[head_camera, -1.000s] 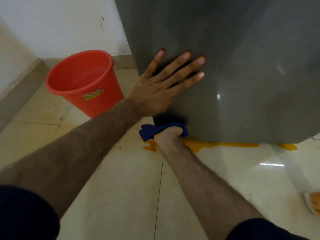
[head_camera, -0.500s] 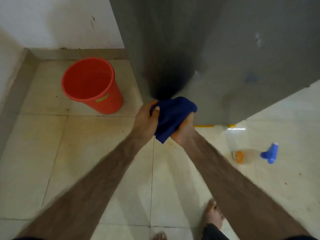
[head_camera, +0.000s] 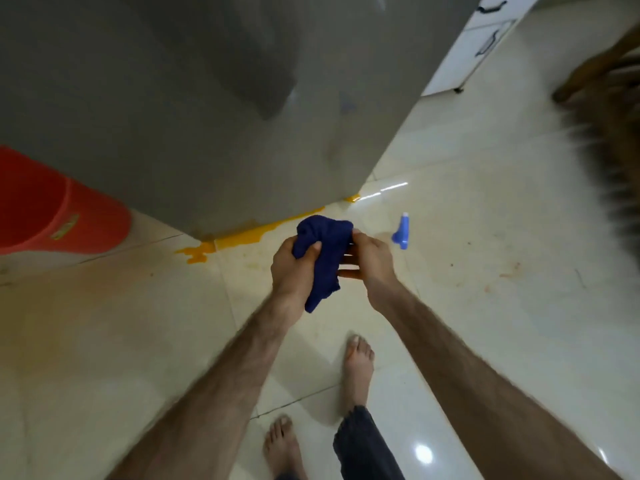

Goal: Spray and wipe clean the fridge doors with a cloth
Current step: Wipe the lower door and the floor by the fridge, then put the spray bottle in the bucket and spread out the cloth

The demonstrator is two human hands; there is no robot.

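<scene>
One blue cloth hangs bunched between both hands: left hand grips it, right hand pinches its edge. One spray bottle lies just right; one fridge ahead.

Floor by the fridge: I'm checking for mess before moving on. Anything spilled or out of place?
Yes. A yellow-orange puddle runs along the fridge base, and the spray bottle seems to lie tipped on the tiles.
</scene>
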